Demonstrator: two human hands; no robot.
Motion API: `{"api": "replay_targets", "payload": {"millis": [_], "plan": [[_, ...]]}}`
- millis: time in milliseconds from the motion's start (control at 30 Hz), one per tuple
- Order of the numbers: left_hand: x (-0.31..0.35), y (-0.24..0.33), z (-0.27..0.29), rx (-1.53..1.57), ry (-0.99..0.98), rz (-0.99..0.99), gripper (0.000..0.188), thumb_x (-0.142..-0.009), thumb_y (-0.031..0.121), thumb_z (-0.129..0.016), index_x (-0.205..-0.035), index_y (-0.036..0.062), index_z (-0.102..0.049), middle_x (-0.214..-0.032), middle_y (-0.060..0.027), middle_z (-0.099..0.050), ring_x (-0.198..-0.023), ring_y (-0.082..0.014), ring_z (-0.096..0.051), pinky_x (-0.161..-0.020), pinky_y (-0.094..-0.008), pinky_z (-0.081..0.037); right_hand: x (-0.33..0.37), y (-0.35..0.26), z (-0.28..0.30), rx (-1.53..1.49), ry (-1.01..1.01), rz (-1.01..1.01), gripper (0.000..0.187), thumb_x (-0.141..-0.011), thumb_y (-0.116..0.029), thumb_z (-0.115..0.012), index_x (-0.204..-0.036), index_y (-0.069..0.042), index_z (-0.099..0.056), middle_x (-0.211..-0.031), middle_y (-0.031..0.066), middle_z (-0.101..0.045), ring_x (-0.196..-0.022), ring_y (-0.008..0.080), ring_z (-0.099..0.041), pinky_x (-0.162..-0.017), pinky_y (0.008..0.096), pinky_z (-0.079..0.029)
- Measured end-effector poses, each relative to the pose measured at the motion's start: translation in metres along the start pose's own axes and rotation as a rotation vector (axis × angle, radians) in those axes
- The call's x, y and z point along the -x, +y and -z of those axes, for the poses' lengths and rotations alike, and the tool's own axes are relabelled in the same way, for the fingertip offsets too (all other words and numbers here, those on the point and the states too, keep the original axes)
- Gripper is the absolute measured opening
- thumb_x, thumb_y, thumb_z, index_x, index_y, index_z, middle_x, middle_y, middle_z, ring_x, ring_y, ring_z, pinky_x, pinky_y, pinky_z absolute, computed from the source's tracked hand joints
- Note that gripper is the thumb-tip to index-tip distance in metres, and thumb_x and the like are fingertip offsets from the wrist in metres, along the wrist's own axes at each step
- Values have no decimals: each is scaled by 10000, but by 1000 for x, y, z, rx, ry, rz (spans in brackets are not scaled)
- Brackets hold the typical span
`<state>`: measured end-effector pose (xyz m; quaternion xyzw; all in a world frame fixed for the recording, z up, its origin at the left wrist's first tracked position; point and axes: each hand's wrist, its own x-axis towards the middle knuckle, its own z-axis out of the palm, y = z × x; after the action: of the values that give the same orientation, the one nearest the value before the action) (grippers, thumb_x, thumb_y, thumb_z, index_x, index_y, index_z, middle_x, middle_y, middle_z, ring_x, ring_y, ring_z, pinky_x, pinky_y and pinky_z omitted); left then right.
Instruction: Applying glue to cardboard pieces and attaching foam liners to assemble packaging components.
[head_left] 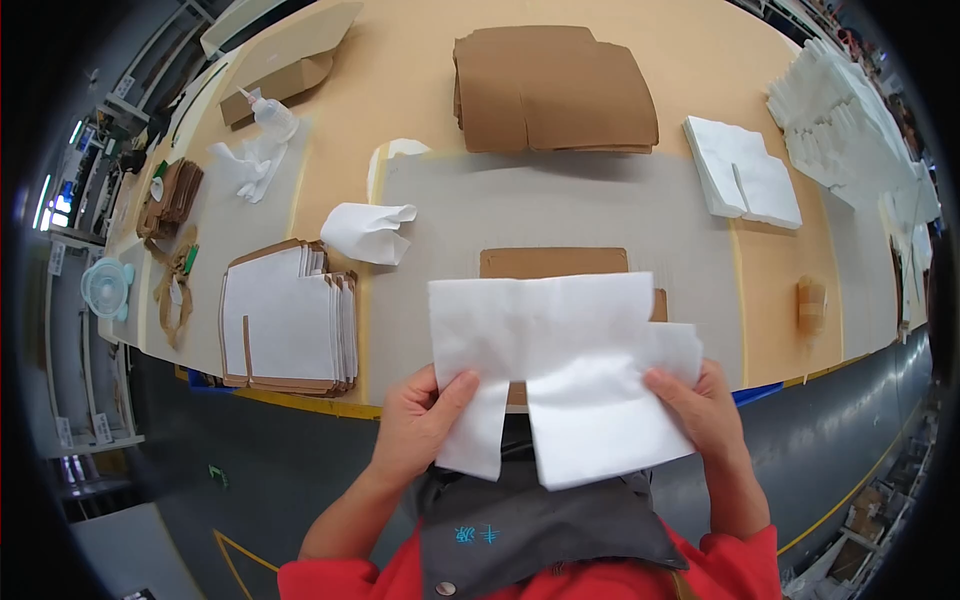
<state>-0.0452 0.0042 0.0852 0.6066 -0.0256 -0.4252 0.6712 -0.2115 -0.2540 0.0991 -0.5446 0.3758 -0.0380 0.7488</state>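
Note:
A white, thin, soft-looking sheet with a slit and a stepped corner is stretched between my hands, over the table's near edge. My left hand pinches its left side, thumb on top. My right hand grips its right side the same way. Behind the sheet, partly hidden by it, a brown cardboard piece lies on the table. To the left is a stack of brown pieces faced with white sheets, notched in a similar shape.
Brown cardboard pieces are piled at the back. White sheets lie at the right, near a tall white stack. A crumpled white sheet, a clear squeeze bottle and a tape roll also rest on the table.

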Motion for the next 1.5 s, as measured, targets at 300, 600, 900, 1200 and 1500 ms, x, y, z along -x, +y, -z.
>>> {"api": "replay_targets", "payload": {"millis": [300,600,900,1200,1500], "plan": [[-20,-37,-7,-384,258,-262,247,-1004,118,-631,-1208,-23,-632,-961,-28,-715,-825,-26,-608,-730,-208,-507,-8,23,8,216,-76,-36,287,-1000,-219,-658,-1117,41,-685,-947,18,-694,-857,73,-610,-738,256,-510],[-30,-25,-17,-490,301,-357,316,-1011,83,-606,-1303,-36,-593,-824,-11,-682,-675,-18,-522,-614,-190,-442,-16,22,17,258,-45,1,278,-1008,-188,-637,-1163,40,-674,-986,24,-701,-888,74,-610,-767,264,-515],[-40,-5,-7,-739,36,-516,355,-842,-74,-690,-1173,42,-744,-835,-93,-651,-677,-141,-575,-622,-261,-460,-24,14,15,379,38,-64,315,-1011,-242,-638,-1236,-22,-658,-1024,31,-715,-950,90,-625,-832,283,-512],[-51,11,-19,-854,49,-513,349,-866,-32,-710,-1204,53,-733,-698,-56,-493,-586,-155,-468,-544,-286,-395,-18,2,26,164,-34,-139,324,-1010,-198,-636,-1261,6,-643,-1080,39,-707,-959,75,-622,-829,263,-515],[-75,-1,-14,-897,95,-541,338,-893,25,-724,-1228,67,-725,-703,-53,-477,-570,-149,-451,-531,-288,-392,-49,16,28,181,57,-45,300,-1029,-176,-603,-1222,51,-638,-1027,18,-690,-897,57,-605,-790,233,-506]]}}
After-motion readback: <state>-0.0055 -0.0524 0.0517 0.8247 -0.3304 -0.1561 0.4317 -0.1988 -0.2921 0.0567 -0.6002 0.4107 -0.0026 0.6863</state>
